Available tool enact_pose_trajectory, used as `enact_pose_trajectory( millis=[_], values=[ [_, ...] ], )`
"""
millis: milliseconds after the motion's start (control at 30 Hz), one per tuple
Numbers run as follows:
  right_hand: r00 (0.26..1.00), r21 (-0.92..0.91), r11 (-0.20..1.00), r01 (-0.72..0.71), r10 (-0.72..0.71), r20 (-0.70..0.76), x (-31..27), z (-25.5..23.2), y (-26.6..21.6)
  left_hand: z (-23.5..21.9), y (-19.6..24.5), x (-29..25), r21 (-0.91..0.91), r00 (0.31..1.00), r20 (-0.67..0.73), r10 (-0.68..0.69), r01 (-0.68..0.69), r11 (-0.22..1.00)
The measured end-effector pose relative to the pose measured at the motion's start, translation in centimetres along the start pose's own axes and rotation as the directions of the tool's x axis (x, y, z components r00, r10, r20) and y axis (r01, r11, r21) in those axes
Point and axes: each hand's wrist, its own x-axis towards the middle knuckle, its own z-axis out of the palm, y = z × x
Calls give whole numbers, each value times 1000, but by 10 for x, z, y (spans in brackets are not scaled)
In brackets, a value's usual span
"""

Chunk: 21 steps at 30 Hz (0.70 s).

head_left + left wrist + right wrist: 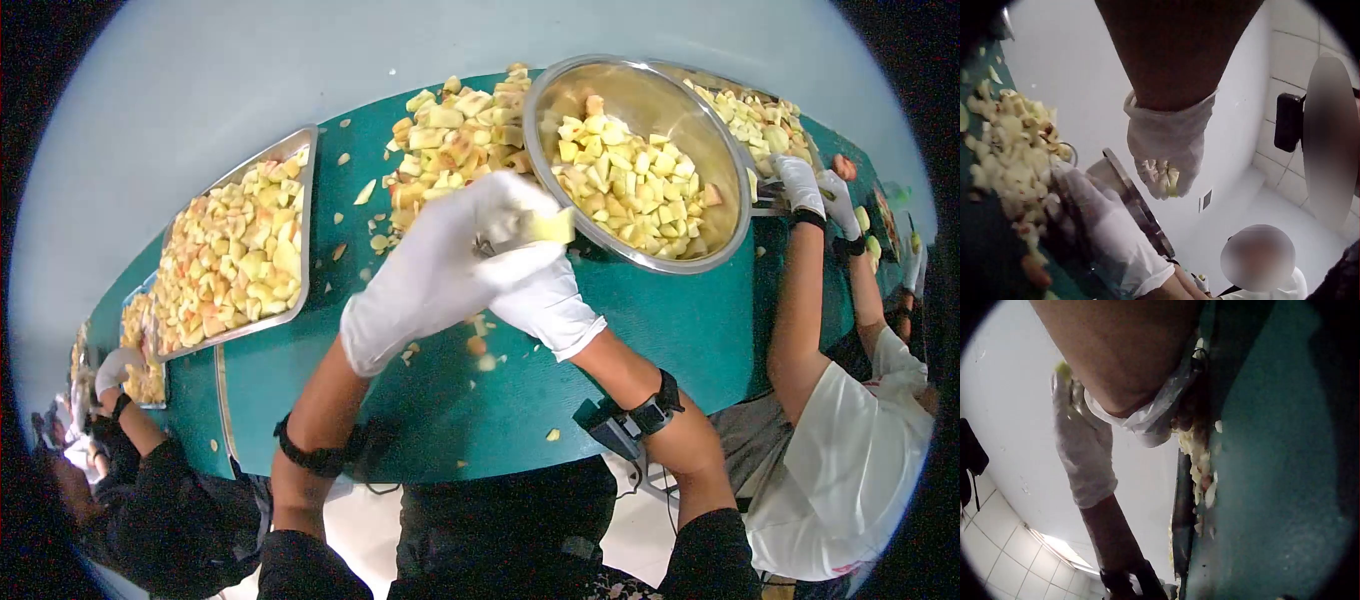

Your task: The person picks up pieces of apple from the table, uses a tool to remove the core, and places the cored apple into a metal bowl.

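A green tabletop (400,430) is set against a pale grey wall (300,60), and small scraps are scattered over it. On its left side, a rectangular metal tray (311,190) is filled with pale yellow cut chunks (235,250). A loose pile of pale yellow and brownish pieces (440,140) is heaped at the far middle. Just right of the pile, a round, shiny metal bowl (735,215) is seen partly filled with yellow cubes (640,185); beyond it, more chunks are held in another metal tray (770,207).

At the middle, a pale yellow piece (552,226) is gripped in the curled fingers of the white-gloved left hand (450,255), raised above the tabletop near the bowl's near-left rim. The white-gloved right hand (545,300) is placed lower, partly covered by the left in the head view; beside its fingers a thin metal loop (1071,152) is seen, but whether its grip is closed on anything cannot be told.

On the right, white-gloved hands (800,185) of a person in a white shirt (850,460) are held by the farther tray.
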Motion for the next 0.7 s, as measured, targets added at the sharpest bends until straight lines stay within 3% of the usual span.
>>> enact_pose_trajectory(
  millis=[33,133,167,333,400,467,500,633,700],
  values=[
    [995,-42,998,-46,49,88,1,-3,-1,-3,-5,-11,21,997,-52,-63,64,998],
    [940,-157,967,-201,235,246,8,-20,-24,-7,-45,-41,-183,979,-205,-13,-26,983],
    [936,-221,951,-217,267,231,9,-19,-24,-12,-52,-47,-199,979,-197,-48,8,980],
    [934,-40,946,-323,325,148,16,-21,-32,-20,-94,-58,-439,966,-177,-188,94,894],
    [958,69,959,-273,266,104,14,-17,-23,-18,-107,-63,-555,965,-150,-217,99,826],
    [971,81,980,-181,165,173,16,-26,-35,-13,-113,-65,-648,970,-96,-224,110,754],
    [974,135,979,-151,124,190,14,-26,-37,-13,-106,-66,-612,973,-98,-210,108,784],
    [980,250,967,-52,2,198,10,-23,-31,-13,-125,-66,-837,990,23,-136,93,539],
    [981,220,974,-51,8,193,10,-23,-30,-10,-131,-65,-861,985,34,-169,115,495]
  ],
)
